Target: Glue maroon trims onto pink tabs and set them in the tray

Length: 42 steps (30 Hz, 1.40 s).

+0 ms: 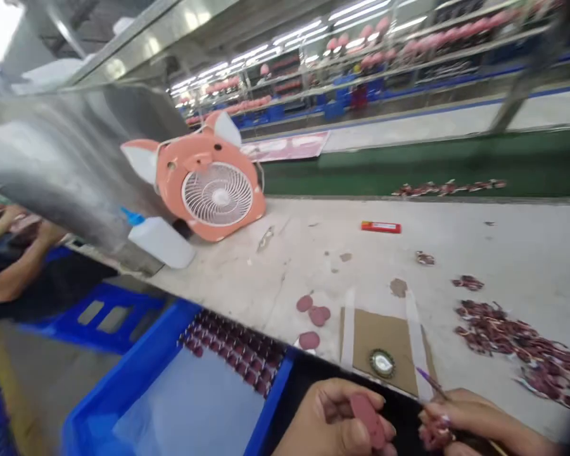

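My left hand [330, 421], at the bottom centre, holds a flat oval pink piece [368, 419] between thumb and fingers. To its right, my right hand [484, 421] grips a thin brush-like tool with a purple tip [430, 380] and a small dark pink part [436, 433]. Just beyond both hands lies a brown cardboard sheet [384, 329] with white tape strips, and a round metal cap [382, 363] rests on it. Several pink ovals [308, 341] are on the table left of the cardboard. A pile of small dark pink parts [508, 335] lies at the right.
A blue crate [171, 323] with rows of dark pink pieces [242, 354] stands at the lower left. Behind are a white bottle [164, 242], an orange pig-faced fan [213, 183], a red tube [380, 227] and a green belt [361, 174]. Another person's arm [19, 266] shows at far left.
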### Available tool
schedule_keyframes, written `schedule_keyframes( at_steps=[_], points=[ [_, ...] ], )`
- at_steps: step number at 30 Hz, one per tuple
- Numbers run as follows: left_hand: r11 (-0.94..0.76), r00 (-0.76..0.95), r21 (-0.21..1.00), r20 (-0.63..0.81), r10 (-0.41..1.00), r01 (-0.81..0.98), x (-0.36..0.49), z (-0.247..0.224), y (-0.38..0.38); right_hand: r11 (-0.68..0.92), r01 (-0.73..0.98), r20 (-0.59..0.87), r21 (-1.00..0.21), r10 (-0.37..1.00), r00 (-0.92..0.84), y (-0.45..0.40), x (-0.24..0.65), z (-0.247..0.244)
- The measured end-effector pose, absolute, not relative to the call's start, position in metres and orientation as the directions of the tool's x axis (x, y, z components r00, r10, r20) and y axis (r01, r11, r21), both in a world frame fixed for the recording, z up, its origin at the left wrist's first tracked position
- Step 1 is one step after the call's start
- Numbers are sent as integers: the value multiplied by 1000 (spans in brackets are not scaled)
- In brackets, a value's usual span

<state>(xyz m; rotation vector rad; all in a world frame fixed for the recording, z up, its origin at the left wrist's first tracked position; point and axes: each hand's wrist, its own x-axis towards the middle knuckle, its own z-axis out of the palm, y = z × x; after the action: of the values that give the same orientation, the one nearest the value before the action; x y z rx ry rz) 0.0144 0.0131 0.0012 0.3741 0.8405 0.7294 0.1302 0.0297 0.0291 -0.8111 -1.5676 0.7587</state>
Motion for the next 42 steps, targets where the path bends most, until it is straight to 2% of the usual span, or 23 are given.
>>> schedule_keyframes(
  at_steps=[2,7,10,15,27,34,42],
  points=[
    [689,476,540,-498,725,-484,11,11,13,503,98,491,-859,862,-125,19,133,25],
    [723,547,475,-473,691,-502,11,13,11,388,332,381,-860,920,-89,-2,195,30],
    [741,568,456,-478,671,-492,10,7,12,362,403,344,-840,931,-120,-5,210,37],
    [751,584,467,-475,658,-467,10,6,13,318,398,259,-860,946,-195,-7,202,43],
    [770,600,465,-486,635,-438,8,2,12,290,458,184,-840,947,-264,-9,199,44],
    [768,596,458,-488,638,-447,6,2,12,351,458,207,-817,919,-334,-9,200,42],
    [761,583,473,-492,646,-444,9,1,12,341,467,183,-816,918,-350,-10,201,45]
  ],
)
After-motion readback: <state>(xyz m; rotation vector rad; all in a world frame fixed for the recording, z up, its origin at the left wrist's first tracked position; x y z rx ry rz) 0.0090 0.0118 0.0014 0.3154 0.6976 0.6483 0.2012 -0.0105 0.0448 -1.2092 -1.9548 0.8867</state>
